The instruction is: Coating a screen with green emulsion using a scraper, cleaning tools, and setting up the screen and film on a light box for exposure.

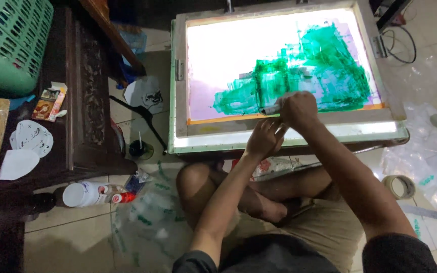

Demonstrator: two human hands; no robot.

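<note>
Grey, pen-shaped tool [270,109] lies pinched in the curled right hand [297,108], its tip on the backlit rectangular screen [228,55] smeared with green ink [319,71], close to the lower orange tape edge. One left hand [264,139] rests half-closed against the pale wooden frame [289,132] just below, holding nothing visible. Floor around: one tape roll [400,186], one white plastic bottle [84,194], crinkled clear plastic sheets [421,151].

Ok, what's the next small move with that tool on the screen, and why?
Probably draw the tool left along the screen's lower edge: the right hand holds it there, the left hand rests just below, and green ink ends there unevenly.
</note>
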